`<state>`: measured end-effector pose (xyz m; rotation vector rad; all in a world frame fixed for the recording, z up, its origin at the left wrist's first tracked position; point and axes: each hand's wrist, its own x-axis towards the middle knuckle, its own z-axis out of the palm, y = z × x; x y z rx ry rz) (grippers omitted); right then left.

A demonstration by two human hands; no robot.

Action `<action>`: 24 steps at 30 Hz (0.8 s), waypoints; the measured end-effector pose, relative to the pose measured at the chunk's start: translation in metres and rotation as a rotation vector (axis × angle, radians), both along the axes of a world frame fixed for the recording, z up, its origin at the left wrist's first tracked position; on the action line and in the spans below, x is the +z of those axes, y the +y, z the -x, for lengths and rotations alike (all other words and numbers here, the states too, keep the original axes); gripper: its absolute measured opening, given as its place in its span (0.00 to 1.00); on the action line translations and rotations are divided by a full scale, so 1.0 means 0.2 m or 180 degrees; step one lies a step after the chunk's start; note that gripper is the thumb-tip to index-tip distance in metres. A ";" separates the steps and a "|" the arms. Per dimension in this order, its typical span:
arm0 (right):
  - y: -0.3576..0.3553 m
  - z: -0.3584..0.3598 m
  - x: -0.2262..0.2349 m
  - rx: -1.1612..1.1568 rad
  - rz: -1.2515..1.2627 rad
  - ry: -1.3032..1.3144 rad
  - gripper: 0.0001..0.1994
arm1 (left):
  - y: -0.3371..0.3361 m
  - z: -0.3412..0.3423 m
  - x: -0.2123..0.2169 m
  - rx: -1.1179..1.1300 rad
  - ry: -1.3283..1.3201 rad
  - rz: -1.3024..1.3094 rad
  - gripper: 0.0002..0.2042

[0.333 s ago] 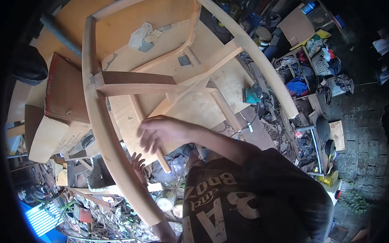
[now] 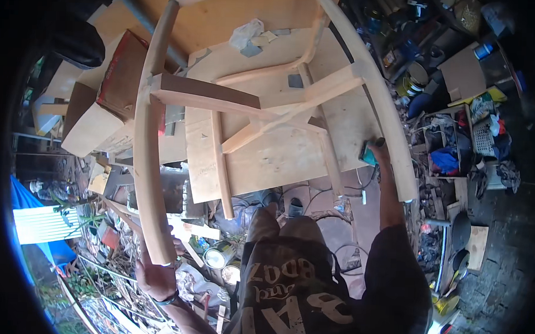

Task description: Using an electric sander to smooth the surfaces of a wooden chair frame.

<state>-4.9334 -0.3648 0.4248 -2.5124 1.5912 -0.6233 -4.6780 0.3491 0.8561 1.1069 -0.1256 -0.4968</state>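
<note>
chair frame (image 2: 222, 100): top cut off by upper picture edge | left hand (image 2: 157, 275): fingers hidden behind curved rail (image 2: 147, 163) end | right hand (image 2: 379, 152): mostly covers small teal object (image 2: 368, 154), kind unclear | floor clutter at right: too small to identify | plywood worktop (image 2: 267, 161): far edge hidden under frame

The pale curved chair frame (image 2: 147, 163) is bare, matt, smooth-sanded wood; the light plywood tabletop (image 2: 279, 161) beneath looks raw and unvarnished.
</note>
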 end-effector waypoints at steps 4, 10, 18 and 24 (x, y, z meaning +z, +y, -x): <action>0.00 0.04 -0.23 -0.0656 -0.1174 0.0206 0.56 | -0.30 0.06 0.04 0.0887 -0.1882 -0.1686 0.51; 0.09 0.07 -0.08 -0.0372 -0.0954 -0.0142 0.46 | -0.19 -0.02 0.04 0.0687 -0.3027 -0.2850 0.49; 1.45 0.31 0.99 -0.0800 -0.0637 -0.0510 0.38 | -0.15 -0.39 0.13 -0.0183 -0.4194 -0.2077 0.41; 2.14 0.10 1.05 0.0770 -0.1876 -0.0231 0.34 | -0.42 -1.00 0.37 -0.0595 -0.5263 -0.1002 0.37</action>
